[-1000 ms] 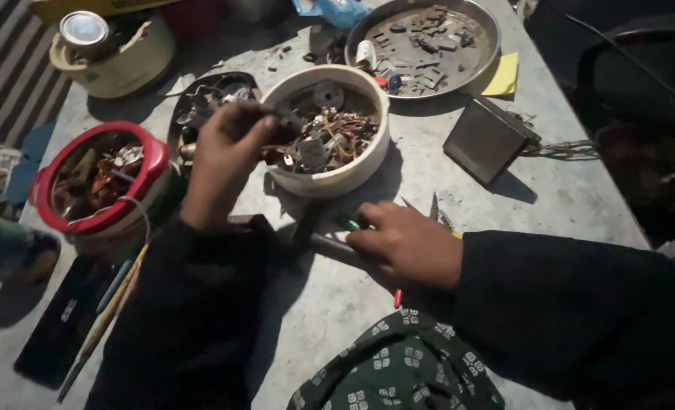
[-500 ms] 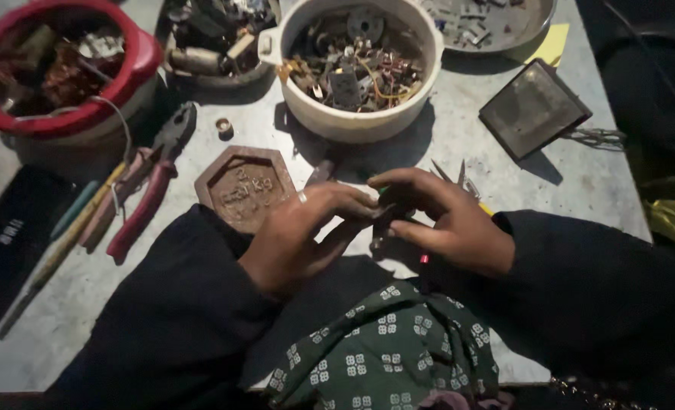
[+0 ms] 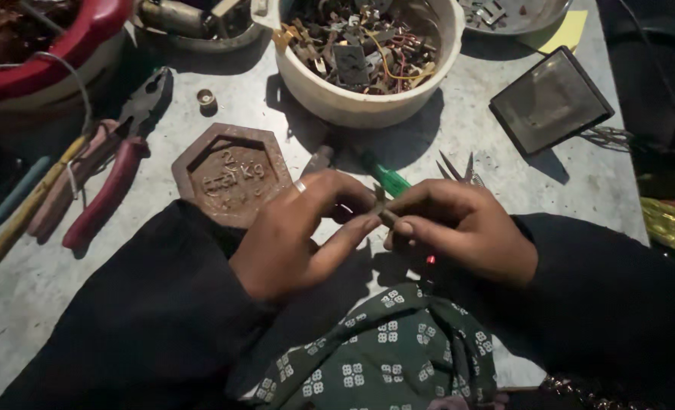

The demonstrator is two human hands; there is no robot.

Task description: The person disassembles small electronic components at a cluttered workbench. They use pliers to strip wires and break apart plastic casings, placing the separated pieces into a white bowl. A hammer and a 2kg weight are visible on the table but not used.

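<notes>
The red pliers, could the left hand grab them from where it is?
Probably yes. The pliers lie bare on the table beside the weight, but the left hand is pinching a small part.

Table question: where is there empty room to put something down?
Bare table lies at the near left, below the red-handled pliers, and between the white bowl and dark square plate. It is crowded along the far edge and around both hands, beside the hexagonal weight.
</notes>
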